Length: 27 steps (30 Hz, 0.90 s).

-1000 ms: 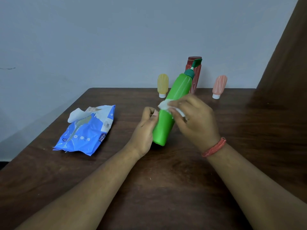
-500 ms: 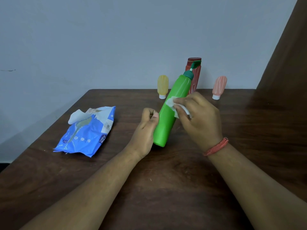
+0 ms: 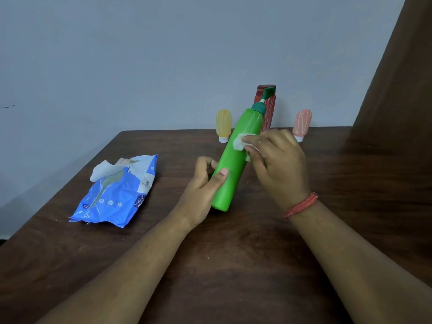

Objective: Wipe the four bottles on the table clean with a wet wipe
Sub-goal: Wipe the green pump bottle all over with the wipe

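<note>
The green bottle (image 3: 236, 160) covers the lower left of the red bottle (image 3: 270, 108). The right hand (image 3: 278, 164) hides most of the wipe (image 3: 239, 142) and the pink bottle's (image 3: 302, 121) cap. Print on the pack (image 3: 117, 195) is too small to read. Both forearms are cut off at the bottom edge.

1. Four bottles: one green pump bottle (image 3: 236, 157), one dark red bottle (image 3: 269, 108), one small yellow bottle (image 3: 223, 123), one small pink bottle (image 3: 302, 121).
2. One white wet wipe (image 3: 239, 143).
3. One blue pack of wet wipes (image 3: 117, 195).
4. Two hands: left hand (image 3: 203, 190), right hand (image 3: 278, 164).
5. One red wrist thread (image 3: 301, 205).
6. One wooden table (image 3: 233, 265).
</note>
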Motion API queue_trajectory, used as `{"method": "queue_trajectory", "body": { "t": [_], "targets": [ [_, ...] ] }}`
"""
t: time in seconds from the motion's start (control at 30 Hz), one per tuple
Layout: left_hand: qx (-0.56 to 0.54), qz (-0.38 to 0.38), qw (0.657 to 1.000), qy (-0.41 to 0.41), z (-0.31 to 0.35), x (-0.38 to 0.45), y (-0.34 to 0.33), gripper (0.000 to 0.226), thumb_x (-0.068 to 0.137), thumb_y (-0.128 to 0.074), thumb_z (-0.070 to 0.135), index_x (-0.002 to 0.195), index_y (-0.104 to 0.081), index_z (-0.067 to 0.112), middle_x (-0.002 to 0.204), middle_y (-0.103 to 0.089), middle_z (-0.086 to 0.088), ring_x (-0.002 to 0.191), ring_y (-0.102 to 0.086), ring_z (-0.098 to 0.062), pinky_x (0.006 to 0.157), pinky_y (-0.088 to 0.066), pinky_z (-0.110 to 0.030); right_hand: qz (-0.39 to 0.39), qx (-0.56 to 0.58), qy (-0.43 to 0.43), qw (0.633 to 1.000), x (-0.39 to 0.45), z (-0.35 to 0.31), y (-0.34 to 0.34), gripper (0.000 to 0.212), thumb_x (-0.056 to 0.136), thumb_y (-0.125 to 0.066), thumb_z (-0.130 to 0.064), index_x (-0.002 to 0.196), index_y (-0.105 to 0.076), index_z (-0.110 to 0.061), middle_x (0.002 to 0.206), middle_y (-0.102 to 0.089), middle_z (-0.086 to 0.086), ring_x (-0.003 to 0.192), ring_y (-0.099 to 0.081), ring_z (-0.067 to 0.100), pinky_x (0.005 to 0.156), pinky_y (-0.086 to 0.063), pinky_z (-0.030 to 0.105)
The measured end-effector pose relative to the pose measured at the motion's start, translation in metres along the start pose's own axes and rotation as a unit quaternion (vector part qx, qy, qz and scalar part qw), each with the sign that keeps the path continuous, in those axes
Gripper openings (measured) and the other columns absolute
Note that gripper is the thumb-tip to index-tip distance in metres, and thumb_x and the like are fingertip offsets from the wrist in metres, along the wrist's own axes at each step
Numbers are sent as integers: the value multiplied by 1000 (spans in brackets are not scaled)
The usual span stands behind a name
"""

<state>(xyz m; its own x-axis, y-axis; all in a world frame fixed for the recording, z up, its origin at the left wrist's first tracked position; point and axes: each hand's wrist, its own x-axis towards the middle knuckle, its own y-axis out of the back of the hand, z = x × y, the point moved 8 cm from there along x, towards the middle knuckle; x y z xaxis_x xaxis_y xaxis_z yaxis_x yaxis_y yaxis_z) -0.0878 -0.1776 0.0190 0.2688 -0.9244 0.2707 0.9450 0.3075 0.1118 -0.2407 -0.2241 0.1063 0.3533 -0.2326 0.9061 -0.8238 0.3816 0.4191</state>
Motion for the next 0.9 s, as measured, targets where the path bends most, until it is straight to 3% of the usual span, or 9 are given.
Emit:
{"method": "queue_trajectory", "body": {
  "t": [0.13, 0.27, 0.37, 0.47, 0.6, 0.67, 0.77, 0.9],
  "targets": [
    [11, -13, 1000, -4, 1, 0, -2, 47, 84, -62, 58, 106, -38, 24, 115, -60, -23, 104, -64, -44, 88, -52, -61, -43, 44, 68, 996, -4, -16, -7, 21, 97, -63, -12, 116, -73, -7, 99, -67, 9, 90, -61, 28, 79, -52, 39],
    [23, -25, 999, -13, 1, 1, -4, 45, 88, -67, 39, 114, -36, 18, 109, -62, -2, 102, -66, -20, 85, -56, -36, -16, 41, 37, 998, -1, -8, 0, 23, 93, -67, -2, 114, -73, -5, 98, -68, 11, 90, -62, 28, 78, -52, 41],
    [9, -35, 999, -20, 4, 0, -6, 53, 85, -70, 26, 119, -33, 10, 113, -60, -4, 103, -63, -11, 87, -55, -30, -25, 36, 96, 994, -2, -25, 1, 19, 95, -64, -6, 112, -74, -5, 98, -69, 10, 88, -63, 29, 76, -52, 41],
    [21, -42, 998, -33, 8, 0, -8, 52, 82, -69, 23, 117, -33, 13, 113, -59, -4, 101, -62, -4, 84, -54, -23, 18, 9, 59, 998, 3, -15, 13, 20, 92, -68, -2, 110, -75, -7, 97, -70, 9, 87, -61, 28, 75, -50, 43],
    [39, -50, 997, -43, 6, 0, -8, 51, 89, -68, 9, 123, -30, 7, 112, -56, -1, 98, -59, -1, 84, -52, -23, -6, 28, 94, 995, -1, -31, 10, 15, 96, -65, -8, 107, -75, -7, 96, -71, 8, 85, -63, 29, 73, -48, 42],
    [60, -56, 995, -51, 7, 0, -10, 48, 91, -67, 3, 121, -30, 7, 112, -54, 0, 97, -57, 2, 84, -51, -20, 18, 20, 87, 996, 4, -29, 17, 14, 96, -64, -9, 102, -76, -7, 92, -70, 8, 83, -63, 30, 72, -47, 43],
    [94, -71, 991, -65, 9, 1, -12, 49, 91, -69, 5, 121, -29, 10, 112, -52, 5, 97, -57, 3, 85, -49, -20, 66, 29, 32, 997, 8, -19, 30, 11, 95, -65, -6, 98, -75, -5, 90, -69, 10, 82, -62, 29, 72, -48, 46],
    [86, -80, 991, -68, 12, 0, -14, 54, 88, -69, 14, 123, -28, 10, 115, -51, 2, 102, -57, -4, 88, -51, -27, 38, 24, 89, 995, 5, -35, 25, 12, 95, -64, -3, 97, -76, -3, 88, -68, 11, 80, -61, 31, 71, -48, 43]
  ]
}}
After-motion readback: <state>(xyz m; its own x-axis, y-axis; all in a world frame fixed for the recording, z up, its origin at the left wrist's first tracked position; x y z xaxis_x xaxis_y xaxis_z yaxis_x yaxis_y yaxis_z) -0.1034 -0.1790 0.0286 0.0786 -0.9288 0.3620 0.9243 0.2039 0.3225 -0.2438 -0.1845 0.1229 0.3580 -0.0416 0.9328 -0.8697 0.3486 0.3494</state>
